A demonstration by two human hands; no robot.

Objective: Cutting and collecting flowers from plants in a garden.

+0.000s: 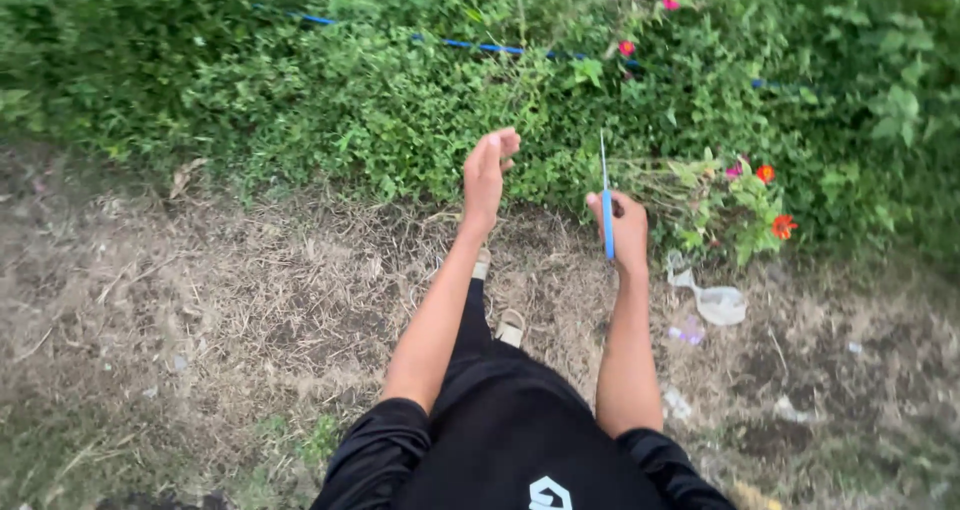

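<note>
Nearest, the right hand (622,228) is clenched around a thin blue-handled metal tool (606,202), its long axis upright, blade tip pointing away toward the green weedy hedge (400,110). To its left, well apart, the left hand (487,175) is open and empty. Beyond both grips, red-orange flowers (775,202) stand right of the tool.

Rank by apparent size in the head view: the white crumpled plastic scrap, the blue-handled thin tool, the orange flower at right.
1. Blue-handled thin tool, longest.
2. White crumpled plastic scrap.
3. Orange flower, smallest.
</note>
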